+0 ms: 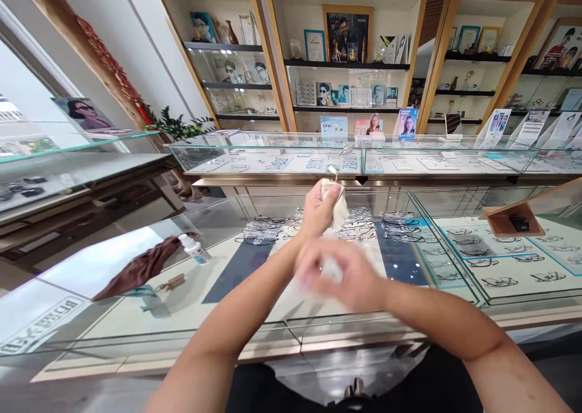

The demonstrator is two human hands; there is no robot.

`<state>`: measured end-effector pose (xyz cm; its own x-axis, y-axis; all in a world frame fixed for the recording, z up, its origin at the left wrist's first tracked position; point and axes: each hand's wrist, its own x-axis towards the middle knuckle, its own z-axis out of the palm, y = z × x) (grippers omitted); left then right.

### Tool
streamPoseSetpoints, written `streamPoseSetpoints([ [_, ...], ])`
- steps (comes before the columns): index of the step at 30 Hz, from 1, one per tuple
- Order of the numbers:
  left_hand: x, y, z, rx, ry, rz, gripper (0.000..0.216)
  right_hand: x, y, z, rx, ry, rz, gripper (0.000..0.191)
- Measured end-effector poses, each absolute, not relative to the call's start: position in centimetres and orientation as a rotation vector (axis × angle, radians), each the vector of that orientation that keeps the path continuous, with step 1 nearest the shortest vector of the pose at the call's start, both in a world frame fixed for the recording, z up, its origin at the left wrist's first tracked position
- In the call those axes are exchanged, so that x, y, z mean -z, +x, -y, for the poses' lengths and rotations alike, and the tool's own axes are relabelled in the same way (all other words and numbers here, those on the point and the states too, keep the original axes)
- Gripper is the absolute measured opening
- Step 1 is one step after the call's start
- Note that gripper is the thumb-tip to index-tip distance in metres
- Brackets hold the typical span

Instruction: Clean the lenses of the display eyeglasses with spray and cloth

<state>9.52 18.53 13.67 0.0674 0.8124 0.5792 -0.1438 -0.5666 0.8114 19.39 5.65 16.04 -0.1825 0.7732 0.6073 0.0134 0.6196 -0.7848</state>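
Note:
My left hand [318, 210] is stretched out over the glass display counter [218, 219], closed on a cream cloth [340, 210]. A small piece with a white tip and a thin gold-coloured part [333, 171] sticks out above the cloth; what it belongs to is hidden. Closer to me, my right hand [348, 273] is smeared by motion beside my left wrist, its fingers curved into a loop. Whether it holds anything is unclear. Several eyeglasses [261, 231] lie in rows below my hands.
A white spray bottle [194, 249], a brown cloth [143, 266] and a small brown tag-like piece [171, 282] are at the counter's left. A wooden box [513, 219] sits at the right. Behind stand another glass case [282, 158] and wooden shelves [348, 64].

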Motion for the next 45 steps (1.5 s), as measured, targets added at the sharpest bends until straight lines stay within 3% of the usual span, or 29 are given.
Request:
streamPoseSetpoints([
  [2,-14.7,10.7,-18.8,-1.629,1.616,-0.602,0.064,-17.4,20.7,-9.0,-0.659,-0.715,1.445,0.037],
  [4,-16.1,11.6,-18.9,-1.638,1.651,-0.515,0.065,-18.9,22.2,-12.3,-0.542,-0.786,1.241,0.031],
  [9,-18.8,11.7,-17.8,-1.48,1.725,-0.398,0.06,-20.7,24.3,-15.5,-0.691,-0.716,1.261,0.03],
  [14,-18.5,10.7,-17.0,-1.266,1.795,-0.343,0.055,-20.2,24.9,-14.8,-0.897,-0.656,1.222,0.03],
  [17,-17.5,11.1,-17.2,-1.413,1.769,-0.404,0.058,-19.8,24.7,-14.9,-1.055,-0.636,1.206,0.033],
  [23,-16.5,12.3,-17.4,-1.667,1.693,-0.582,0.068,-19.3,24.4,-15.0,-1.034,-0.629,1.224,0.025],
  [34,-18.6,8.5,-17.2,-1.011,1.847,-0.348,0.05,-19.4,25.0,-15.5,-1.167,-0.638,1.11,0.03],
  [39,-17.4,10.1,-17.3,-1.233,1.766,-0.384,0.051,-18.8,23.9,-15.2,-1.126,-0.612,1.049,0.025],
  [45,-16.7,11.7,-17.2,-1.671,1.721,-0.564,0.067,-18.5,22.8,-14.8,-1.08,-0.622,1.104,0.028],
])
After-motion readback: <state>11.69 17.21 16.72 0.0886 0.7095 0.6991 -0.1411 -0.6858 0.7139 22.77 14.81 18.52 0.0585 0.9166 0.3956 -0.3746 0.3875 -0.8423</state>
